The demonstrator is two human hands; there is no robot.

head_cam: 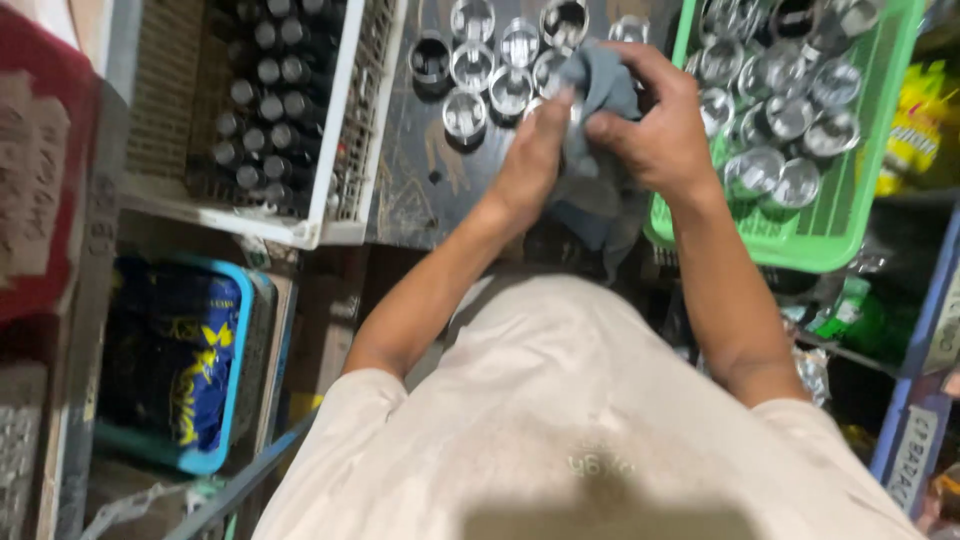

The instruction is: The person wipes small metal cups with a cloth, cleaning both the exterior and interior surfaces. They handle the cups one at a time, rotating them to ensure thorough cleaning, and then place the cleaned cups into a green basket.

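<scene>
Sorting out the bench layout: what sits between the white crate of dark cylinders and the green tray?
In the head view, between the white crate and the green tray stand shiny metal cups on the dark table, plus both hands rubbing a grey cloth.

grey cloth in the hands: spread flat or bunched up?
Bunched. The grey cloth is crumpled between the left hand and right hand, its tail hanging below them.

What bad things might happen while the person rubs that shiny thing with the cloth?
The grey cloth hides the part both hands, left hand and right hand, grip, so it might slip out. A dropped part or swinging cloth tail could knock the metal cups on the dark table.
</scene>
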